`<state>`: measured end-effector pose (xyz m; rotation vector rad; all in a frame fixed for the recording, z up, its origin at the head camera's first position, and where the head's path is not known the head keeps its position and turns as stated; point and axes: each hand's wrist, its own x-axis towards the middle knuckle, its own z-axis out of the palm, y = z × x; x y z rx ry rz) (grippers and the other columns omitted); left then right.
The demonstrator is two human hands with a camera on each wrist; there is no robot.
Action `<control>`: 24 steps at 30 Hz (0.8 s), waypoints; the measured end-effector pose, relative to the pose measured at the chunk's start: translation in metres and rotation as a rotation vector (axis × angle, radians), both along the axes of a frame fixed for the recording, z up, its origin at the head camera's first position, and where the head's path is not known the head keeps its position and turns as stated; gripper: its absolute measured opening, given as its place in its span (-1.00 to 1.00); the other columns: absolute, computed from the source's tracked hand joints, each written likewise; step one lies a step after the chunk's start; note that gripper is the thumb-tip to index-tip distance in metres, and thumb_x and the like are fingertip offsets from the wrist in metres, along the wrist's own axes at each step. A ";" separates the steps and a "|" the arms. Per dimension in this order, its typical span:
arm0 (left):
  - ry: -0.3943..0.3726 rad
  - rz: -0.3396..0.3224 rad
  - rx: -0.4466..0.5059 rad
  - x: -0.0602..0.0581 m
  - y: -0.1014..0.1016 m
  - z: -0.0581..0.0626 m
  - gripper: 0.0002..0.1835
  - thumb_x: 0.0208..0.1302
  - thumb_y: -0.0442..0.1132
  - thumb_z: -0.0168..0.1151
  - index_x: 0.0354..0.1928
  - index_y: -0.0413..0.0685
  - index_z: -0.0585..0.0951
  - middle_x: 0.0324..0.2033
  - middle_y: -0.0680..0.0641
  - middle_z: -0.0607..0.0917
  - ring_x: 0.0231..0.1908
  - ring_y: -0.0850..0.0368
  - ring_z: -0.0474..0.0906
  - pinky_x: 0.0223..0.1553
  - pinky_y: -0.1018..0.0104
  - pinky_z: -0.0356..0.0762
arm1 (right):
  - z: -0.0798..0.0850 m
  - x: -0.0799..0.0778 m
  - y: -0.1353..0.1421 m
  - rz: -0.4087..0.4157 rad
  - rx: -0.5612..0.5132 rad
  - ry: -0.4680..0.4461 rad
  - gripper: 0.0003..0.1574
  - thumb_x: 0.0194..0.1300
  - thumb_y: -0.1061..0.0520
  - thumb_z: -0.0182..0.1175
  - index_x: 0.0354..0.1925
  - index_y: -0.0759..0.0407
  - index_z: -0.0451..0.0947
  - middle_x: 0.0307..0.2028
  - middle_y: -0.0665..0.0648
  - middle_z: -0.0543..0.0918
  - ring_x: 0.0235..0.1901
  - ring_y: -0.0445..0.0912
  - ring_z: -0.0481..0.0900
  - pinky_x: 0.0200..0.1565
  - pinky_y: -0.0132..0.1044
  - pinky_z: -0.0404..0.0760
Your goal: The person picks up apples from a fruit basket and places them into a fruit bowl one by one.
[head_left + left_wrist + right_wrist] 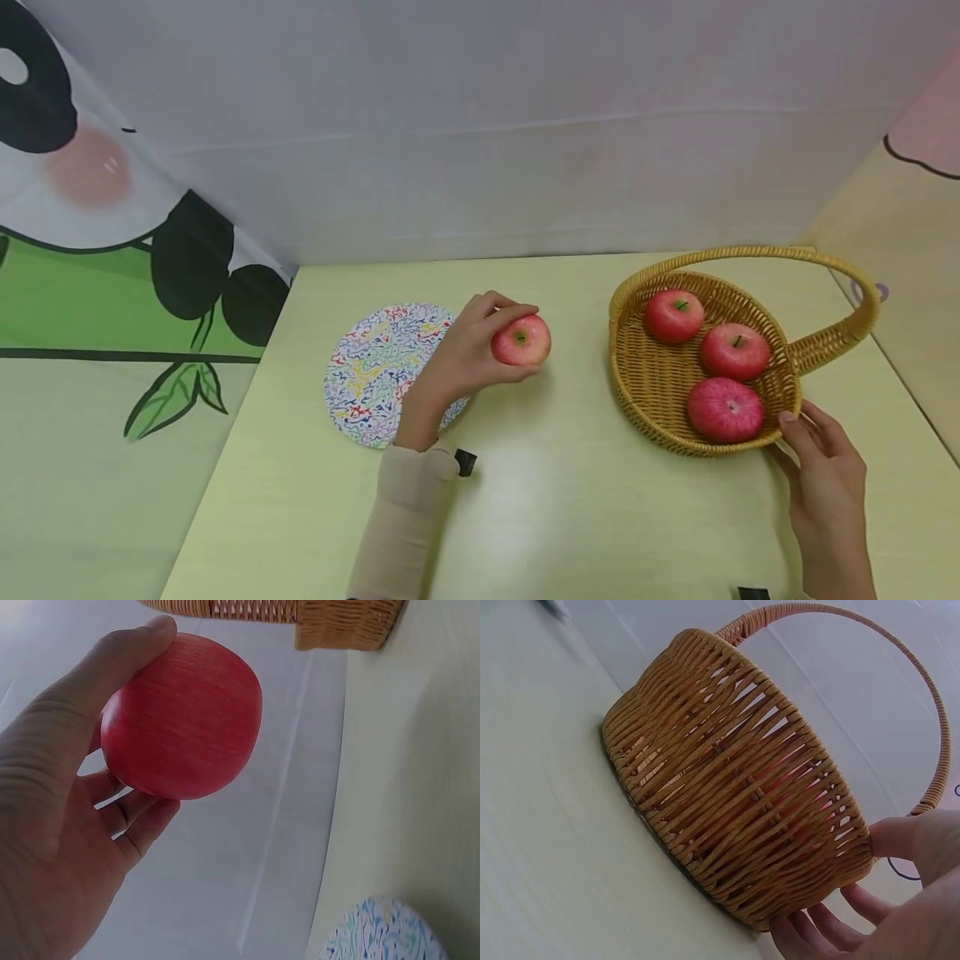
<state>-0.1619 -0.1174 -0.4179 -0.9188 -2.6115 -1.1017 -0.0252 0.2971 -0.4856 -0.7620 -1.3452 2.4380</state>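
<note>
in the head view, your left hand (467,350) pinches an apple (522,341) between thumb and fingers over the table (555,508), just right of the squiggle-patterned disc (382,375), its stem end turned to the lens. the relation that seems to matter most runs sideways: the basket (647,379) lies to the apple's right, well apart, with bare table between. the fruit is near round, so no long axis appears to govern the grip. your left hand has the apple; your right hand (828,475) is nearer the basket, holding its near right edge, away from the side that faces the apple. three apples (735,351) rest inside, beside the arching handle (757,252). your left sleeve (397,517) reaches forward, the hand angled right, fingertips toward the basket. in the left wrist view, your thumb lies along one side of the apple, fingers behind, the palm off the fruit, which looks clear of the table. in the right wrist view, your thumb presses the rim while fingers curl low against the weave; whether they bear any weight, you cannot tell.
</note>
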 end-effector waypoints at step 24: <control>-0.133 0.246 0.048 0.016 -0.049 0.001 -0.28 -0.04 0.02 0.69 0.24 0.19 0.63 0.01 0.03 0.58 0.07 0.06 0.53 -0.09 0.09 0.76 | 0.000 -0.001 -0.002 -0.027 -0.005 -0.041 -0.61 0.44 0.34 0.24 0.15 0.04 0.65 -0.16 -0.05 0.80 -0.18 -0.24 0.75 -0.28 -0.38 0.74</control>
